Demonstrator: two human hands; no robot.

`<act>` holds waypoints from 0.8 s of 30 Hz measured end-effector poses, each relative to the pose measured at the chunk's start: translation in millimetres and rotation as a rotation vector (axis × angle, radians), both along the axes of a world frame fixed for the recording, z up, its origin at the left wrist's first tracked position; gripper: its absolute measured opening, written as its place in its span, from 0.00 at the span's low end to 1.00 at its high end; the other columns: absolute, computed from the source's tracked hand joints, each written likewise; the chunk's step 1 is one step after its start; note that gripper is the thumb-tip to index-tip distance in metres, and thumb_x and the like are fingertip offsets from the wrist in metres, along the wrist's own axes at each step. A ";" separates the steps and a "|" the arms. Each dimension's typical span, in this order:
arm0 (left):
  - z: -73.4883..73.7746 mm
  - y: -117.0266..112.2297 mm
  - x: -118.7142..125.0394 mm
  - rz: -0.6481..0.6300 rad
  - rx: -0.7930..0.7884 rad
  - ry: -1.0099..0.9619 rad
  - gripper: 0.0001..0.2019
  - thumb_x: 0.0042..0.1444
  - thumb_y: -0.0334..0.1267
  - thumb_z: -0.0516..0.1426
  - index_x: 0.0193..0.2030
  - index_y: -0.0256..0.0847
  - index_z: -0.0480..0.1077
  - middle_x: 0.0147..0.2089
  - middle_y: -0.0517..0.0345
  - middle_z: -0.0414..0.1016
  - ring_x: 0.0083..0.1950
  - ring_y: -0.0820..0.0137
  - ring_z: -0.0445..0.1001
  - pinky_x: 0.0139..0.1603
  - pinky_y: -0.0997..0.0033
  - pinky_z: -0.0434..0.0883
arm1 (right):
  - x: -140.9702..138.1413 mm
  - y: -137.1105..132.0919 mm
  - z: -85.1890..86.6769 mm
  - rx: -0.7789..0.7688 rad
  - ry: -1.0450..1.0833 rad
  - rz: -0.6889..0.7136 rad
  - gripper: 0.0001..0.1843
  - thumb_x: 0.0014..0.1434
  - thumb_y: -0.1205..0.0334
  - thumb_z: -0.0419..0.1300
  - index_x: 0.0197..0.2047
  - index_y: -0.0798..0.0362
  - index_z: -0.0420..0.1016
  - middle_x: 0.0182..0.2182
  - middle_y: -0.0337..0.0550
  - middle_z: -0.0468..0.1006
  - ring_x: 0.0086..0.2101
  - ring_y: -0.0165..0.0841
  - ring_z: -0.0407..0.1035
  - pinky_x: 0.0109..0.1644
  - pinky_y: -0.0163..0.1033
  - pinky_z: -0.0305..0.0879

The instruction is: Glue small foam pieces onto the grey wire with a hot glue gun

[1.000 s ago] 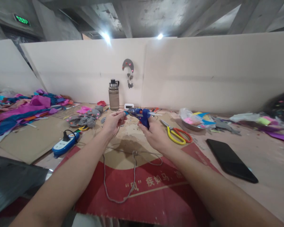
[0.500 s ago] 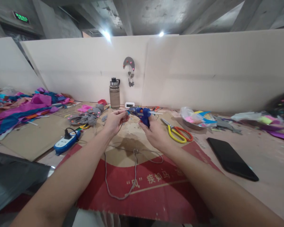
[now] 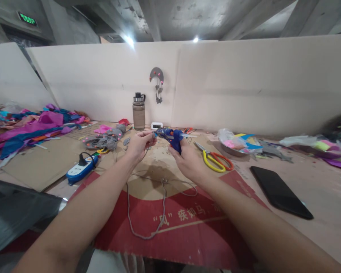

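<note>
My right hand point(image 3: 187, 161) is closed round the handle of a blue glue gun point(image 3: 172, 135), whose nozzle points left. My left hand point(image 3: 139, 144) pinches a small grey piece right at that nozzle tip. A grey cord point(image 3: 147, 206) hangs from the left hand and loops over the red and tan cardboard point(image 3: 187, 223) below both forearms.
Yellow and orange scissors point(image 3: 214, 161) lie right of the right hand. A black phone point(image 3: 281, 191) rests further right. A metal dish of coloured scraps point(image 3: 235, 144), a brown bottle point(image 3: 138, 112), a blue power strip point(image 3: 82, 168) and piles of coloured felt point(image 3: 31, 127) ring the work area.
Both hands with the glue gun stay together and keep their grip; the view has shifted slightly, nothing else has moved.
</note>
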State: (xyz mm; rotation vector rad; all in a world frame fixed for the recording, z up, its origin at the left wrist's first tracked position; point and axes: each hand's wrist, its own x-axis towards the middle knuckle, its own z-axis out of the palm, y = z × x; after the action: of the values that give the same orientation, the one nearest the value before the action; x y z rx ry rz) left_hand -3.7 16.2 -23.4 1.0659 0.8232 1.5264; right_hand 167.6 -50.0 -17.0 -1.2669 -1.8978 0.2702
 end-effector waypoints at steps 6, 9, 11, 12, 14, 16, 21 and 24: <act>1.0 -0.6 1.2 0.009 -0.017 0.009 0.11 0.37 0.36 0.66 0.27 0.34 0.70 0.24 0.58 0.72 0.25 0.75 0.72 0.30 0.74 0.69 | 0.7 1.1 -0.4 0.012 -0.029 -0.029 0.13 0.59 0.58 0.50 0.45 0.57 0.65 0.34 0.51 0.75 0.33 0.39 0.68 0.37 0.41 0.61; 2.5 -0.2 0.1 0.024 -0.005 -0.002 0.11 0.37 0.35 0.66 0.27 0.34 0.70 0.24 0.58 0.72 0.25 0.75 0.72 0.30 0.74 0.69 | 0.9 2.6 -1.4 0.009 -0.017 -0.035 0.14 0.59 0.59 0.50 0.46 0.57 0.65 0.35 0.52 0.75 0.34 0.39 0.68 0.37 0.42 0.61; 3.2 -0.2 -0.9 0.033 0.005 -0.013 0.11 0.37 0.35 0.66 0.27 0.34 0.70 0.24 0.58 0.72 0.26 0.75 0.72 0.31 0.73 0.69 | 1.0 3.8 -2.7 0.017 0.006 -0.021 0.15 0.58 0.59 0.51 0.47 0.56 0.65 0.37 0.51 0.74 0.35 0.39 0.68 0.38 0.42 0.61; 3.4 -0.2 -1.3 0.037 0.006 -0.018 0.12 0.36 0.34 0.66 0.27 0.34 0.71 0.24 0.58 0.72 0.26 0.75 0.72 0.32 0.73 0.70 | 1.1 4.3 -3.3 0.021 0.015 -0.016 0.15 0.58 0.60 0.51 0.47 0.56 0.64 0.37 0.51 0.74 0.36 0.39 0.68 0.39 0.42 0.61; 3.7 -0.5 -1.9 0.037 0.005 -0.022 0.12 0.36 0.34 0.66 0.28 0.34 0.71 0.24 0.59 0.72 0.26 0.75 0.72 0.32 0.73 0.70 | 1.1 5.1 -4.6 0.025 0.022 -0.012 0.15 0.58 0.59 0.51 0.48 0.56 0.64 0.38 0.51 0.74 0.36 0.39 0.68 0.39 0.42 0.61; 3.6 -0.7 -1.9 0.028 0.007 -0.011 0.12 0.36 0.35 0.67 0.27 0.34 0.70 0.24 0.59 0.72 0.26 0.75 0.72 0.32 0.74 0.69 | 1.0 5.6 -5.5 0.032 0.018 -0.013 0.16 0.58 0.59 0.50 0.48 0.56 0.64 0.37 0.51 0.74 0.36 0.39 0.67 0.39 0.42 0.61; 0.4 0.6 0.0 0.002 0.000 0.013 0.12 0.37 0.37 0.66 0.28 0.34 0.71 0.25 0.58 0.72 0.26 0.75 0.72 0.30 0.74 0.69 | 0.9 5.8 -6.1 0.041 0.000 -0.017 0.15 0.58 0.59 0.50 0.46 0.56 0.64 0.36 0.51 0.74 0.34 0.39 0.67 0.38 0.42 0.60; -1.5 1.3 0.4 -0.013 -0.001 0.019 0.12 0.38 0.37 0.66 0.28 0.34 0.71 0.25 0.58 0.72 0.26 0.75 0.72 0.31 0.73 0.69 | 1.2 6.0 -6.5 0.032 -0.004 -0.015 0.14 0.58 0.59 0.50 0.46 0.56 0.64 0.35 0.50 0.74 0.33 0.39 0.66 0.37 0.42 0.60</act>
State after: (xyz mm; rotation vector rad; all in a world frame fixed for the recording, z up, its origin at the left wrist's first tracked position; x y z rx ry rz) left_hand -3.4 17.6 -25.0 1.0843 0.8286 1.5073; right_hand 168.8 -44.0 -23.5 -1.2610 -1.8876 0.2284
